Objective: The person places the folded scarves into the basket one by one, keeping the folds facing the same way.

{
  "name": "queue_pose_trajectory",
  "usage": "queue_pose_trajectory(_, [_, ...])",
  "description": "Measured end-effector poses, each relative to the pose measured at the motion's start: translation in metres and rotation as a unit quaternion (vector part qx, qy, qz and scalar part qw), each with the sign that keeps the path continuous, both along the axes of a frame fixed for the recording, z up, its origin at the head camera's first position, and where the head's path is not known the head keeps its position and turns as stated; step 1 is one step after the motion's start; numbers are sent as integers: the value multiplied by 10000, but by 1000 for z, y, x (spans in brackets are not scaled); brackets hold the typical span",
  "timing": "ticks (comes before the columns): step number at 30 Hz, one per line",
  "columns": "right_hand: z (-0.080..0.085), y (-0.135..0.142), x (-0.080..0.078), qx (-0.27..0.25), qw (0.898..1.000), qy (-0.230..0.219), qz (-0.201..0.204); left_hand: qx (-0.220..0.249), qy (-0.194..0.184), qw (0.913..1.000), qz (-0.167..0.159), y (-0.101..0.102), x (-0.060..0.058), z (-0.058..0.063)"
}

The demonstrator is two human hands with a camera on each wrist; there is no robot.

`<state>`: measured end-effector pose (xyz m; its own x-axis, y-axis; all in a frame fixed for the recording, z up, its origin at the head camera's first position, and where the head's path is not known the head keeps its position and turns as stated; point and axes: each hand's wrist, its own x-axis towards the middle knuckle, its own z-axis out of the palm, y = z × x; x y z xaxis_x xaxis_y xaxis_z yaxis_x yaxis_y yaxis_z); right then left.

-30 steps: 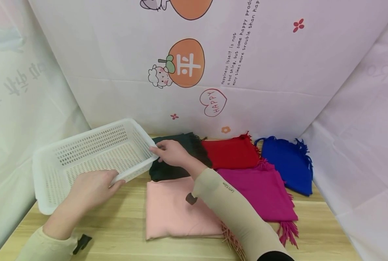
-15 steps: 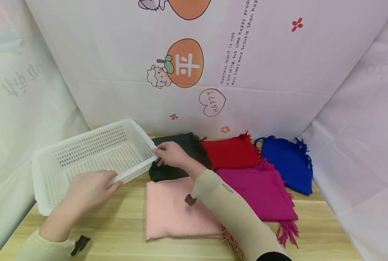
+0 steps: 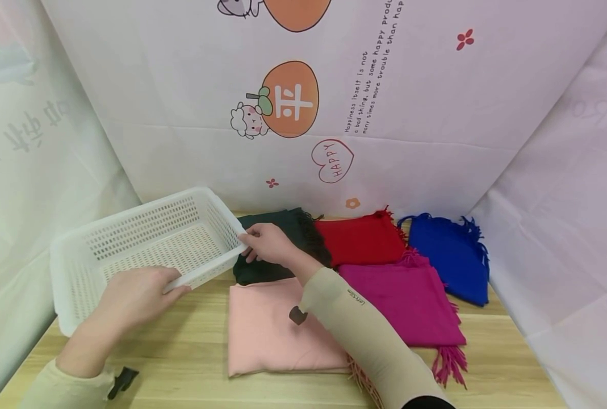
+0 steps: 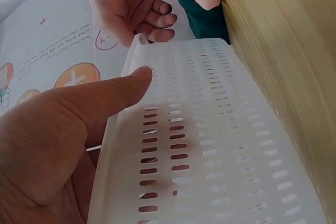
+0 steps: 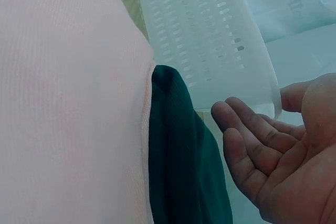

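A white slotted plastic basket (image 3: 208,274) stands at the left of the table with nothing inside it. My left hand (image 3: 138,296) grips its near long rim. In the left wrist view, that thumb lies along the outer side of the basket wall (image 4: 210,129), and the fingers show through the slots from within. At the near right corner, my right hand (image 3: 271,244) pinches the rim between thumb and fingers, the thumb on the inner side. Just beneath that hand lies a folded dark green scarf (image 3: 254,270). The right forearm crosses over a folded pink scarf (image 3: 264,335).
Folded fringed scarves lie to the right: red (image 3: 361,240) at the back, magenta (image 3: 410,307) in front of it, blue (image 3: 446,261) by the right wall. A printed white sheet (image 3: 410,170) encloses the wooden table (image 3: 196,352) at the back and sides.
Both hands keep their hold on the basket, which stays nearly in place. My right fingertips have shifted very slightly to the right, and the left hand slightly to the left.
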<state>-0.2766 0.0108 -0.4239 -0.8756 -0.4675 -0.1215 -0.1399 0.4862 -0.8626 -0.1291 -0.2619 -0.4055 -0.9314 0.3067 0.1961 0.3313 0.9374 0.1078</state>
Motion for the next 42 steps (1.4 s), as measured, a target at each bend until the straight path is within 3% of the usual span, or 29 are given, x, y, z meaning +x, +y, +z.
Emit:
queue_pose_trajectory(19, [-11, 2, 8, -291, 9995, -138, -46, 35, -123, 9999, -24, -14, 0, 3])
queue_pose_trajectory(42, [-13, 7, 25, -841, 9936, -755, 84, 150, -207, 9997, 63, -32, 2, 1])
